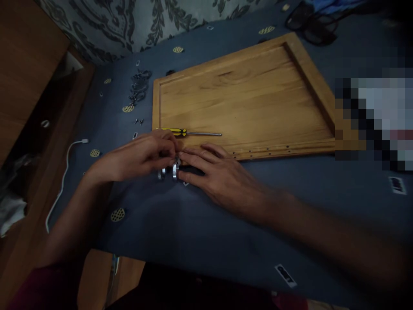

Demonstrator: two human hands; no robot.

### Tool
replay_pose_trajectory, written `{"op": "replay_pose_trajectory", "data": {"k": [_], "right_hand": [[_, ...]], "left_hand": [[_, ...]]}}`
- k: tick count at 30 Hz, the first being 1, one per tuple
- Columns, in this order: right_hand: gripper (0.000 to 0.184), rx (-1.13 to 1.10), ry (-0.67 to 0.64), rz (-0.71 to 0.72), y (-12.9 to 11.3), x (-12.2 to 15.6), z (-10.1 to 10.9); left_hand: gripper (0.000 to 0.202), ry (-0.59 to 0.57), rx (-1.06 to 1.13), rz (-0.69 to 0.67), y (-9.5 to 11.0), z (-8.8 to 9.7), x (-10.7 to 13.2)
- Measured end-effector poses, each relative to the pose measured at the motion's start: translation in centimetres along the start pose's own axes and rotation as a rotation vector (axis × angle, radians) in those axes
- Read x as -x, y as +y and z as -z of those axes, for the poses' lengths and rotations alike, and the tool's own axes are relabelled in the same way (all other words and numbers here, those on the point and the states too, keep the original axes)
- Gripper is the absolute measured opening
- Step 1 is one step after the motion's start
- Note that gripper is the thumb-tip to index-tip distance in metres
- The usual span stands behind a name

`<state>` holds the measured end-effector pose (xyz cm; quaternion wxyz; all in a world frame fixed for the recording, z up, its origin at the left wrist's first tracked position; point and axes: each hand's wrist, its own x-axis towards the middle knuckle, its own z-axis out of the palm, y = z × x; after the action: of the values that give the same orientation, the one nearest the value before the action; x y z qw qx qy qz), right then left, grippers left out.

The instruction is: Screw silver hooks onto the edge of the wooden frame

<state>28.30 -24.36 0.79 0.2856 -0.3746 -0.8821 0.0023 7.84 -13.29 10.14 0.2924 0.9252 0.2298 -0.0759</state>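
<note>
Along its near edge, a framed wooden panel (226, 99) has a row of small dark holes. Two shiny curved metal fittings (175, 171) sit at its near left corner. My left hand (146, 151) is there, fingers closed in a pinch; whatever is between the fingertips is hidden. From the other side, my right hand (222, 176) reaches in with its thumb and index fingertip at one fitting, steadying it, while its other fingers stretch along the panel's edge. A yellow-and-black screwdriver (193, 133) lies on the panel just beyond both hands, its handle partly behind my left hand.
Several loose metal parts (139, 88) are piled left of the panel, with small screws (139, 121) nearer. A white cable (66, 172) runs along the left. Dark glasses (312, 26) lie at the back right. Blue patterned cloth (209, 232) covers the surface; a pixelated patch hides the right side.
</note>
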Motion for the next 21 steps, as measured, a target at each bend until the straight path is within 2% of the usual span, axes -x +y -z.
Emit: {"op": "replay_pose_trajectory", "data": {"k": [21], "right_hand": [[0.032,-0.024,0.008,0.007,-0.03,-0.06,0.0]], "left_hand": [[0.027,-0.014,0.071,-0.011,-0.05,0.47,-0.56]]}}
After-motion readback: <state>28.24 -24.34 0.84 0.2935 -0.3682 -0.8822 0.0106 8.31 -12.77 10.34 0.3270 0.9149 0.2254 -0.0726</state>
